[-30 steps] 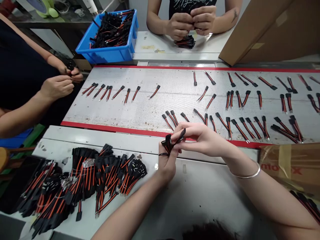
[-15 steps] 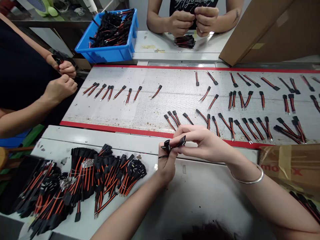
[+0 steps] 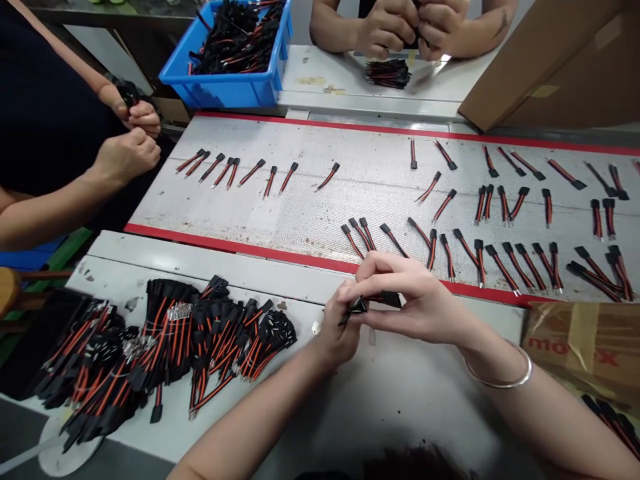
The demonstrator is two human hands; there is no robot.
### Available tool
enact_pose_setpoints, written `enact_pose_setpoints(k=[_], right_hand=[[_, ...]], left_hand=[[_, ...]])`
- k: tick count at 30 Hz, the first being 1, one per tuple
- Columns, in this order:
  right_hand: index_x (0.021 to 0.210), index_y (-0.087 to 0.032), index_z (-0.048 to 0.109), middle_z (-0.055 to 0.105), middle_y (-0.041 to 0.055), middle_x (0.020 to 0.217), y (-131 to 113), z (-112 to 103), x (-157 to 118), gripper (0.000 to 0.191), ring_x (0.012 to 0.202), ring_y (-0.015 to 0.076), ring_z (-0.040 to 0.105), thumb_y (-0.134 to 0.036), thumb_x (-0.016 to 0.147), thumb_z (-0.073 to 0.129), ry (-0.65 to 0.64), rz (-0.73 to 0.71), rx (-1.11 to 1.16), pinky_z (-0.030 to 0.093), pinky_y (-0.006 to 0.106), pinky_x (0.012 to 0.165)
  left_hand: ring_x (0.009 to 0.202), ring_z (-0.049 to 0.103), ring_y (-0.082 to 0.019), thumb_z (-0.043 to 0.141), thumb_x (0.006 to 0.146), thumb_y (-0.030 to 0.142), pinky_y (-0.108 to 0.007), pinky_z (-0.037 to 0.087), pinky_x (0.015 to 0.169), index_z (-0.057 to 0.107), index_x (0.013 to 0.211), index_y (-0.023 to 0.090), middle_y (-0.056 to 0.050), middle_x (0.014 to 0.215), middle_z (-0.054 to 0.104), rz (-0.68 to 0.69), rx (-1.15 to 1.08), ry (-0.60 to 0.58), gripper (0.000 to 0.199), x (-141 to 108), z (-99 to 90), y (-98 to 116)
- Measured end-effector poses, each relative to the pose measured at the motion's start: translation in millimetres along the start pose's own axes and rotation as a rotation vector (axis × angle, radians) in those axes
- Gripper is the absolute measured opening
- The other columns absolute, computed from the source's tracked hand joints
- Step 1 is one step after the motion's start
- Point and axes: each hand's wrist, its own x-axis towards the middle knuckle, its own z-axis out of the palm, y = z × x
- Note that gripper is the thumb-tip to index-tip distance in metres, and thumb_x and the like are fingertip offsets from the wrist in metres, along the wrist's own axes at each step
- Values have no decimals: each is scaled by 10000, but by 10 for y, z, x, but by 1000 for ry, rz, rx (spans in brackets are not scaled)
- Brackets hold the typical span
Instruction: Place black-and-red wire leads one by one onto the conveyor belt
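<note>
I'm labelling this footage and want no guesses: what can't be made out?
Head view:
Black connectors: their number and wire ends, hidden by the left hand and right hand.
Far co-worker's hands: anything held, hidden by the hands themselves.
Blue bin: far rim, cut off by the top edge.
Lettered box: right end, cut off by the right edge.

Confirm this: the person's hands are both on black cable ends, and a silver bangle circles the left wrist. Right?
Not quite: the silver bangle circles the right wrist, as the head view shows. The left hand and right hand are both on black cable ends.
</note>
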Motion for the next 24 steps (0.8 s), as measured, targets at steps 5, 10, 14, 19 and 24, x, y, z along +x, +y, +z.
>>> enact_pose_setpoints(k=[5,10,14,19,24], right_hand=[[1066,-215,774,575,22,829,7,-12,-9,185,702,116,558,-161,891,742,-3,2,-10,457,240,551],[1039,-213,784,578,19,829,26,-7,-4,165,689,109,554,-176,880,759,11,22,26,432,231,531],[989,-184,793,601,16,796,33,-11,10,170,696,112,556,-303,867,793,73,66,143,453,243,575],[815,-171,779,612,11,748,4,-2,21,173,661,96,543,-259,938,694,138,184,222,436,238,584],[771,-168,772,606,4,731,-23,1,23,159,638,88,524,-225,907,710,151,228,209,414,231,565]], left_hand=[[820,607,-200,526,1001,363,-347,520,745,634,1021,247,-42,893,624,34,-33,-54,160,51,34,70],[755,565,-177,520,1004,379,-312,486,674,631,987,212,-28,832,580,93,7,-48,201,84,36,81],[737,555,-195,474,1005,488,-347,494,669,651,997,176,-54,810,577,40,72,-81,359,106,21,151],[694,544,-181,500,1011,405,-326,474,644,660,1058,189,-25,749,561,36,156,-46,273,110,15,215],[683,528,-170,474,1024,348,-305,441,619,643,987,194,-18,741,548,78,176,-55,231,124,21,234]])
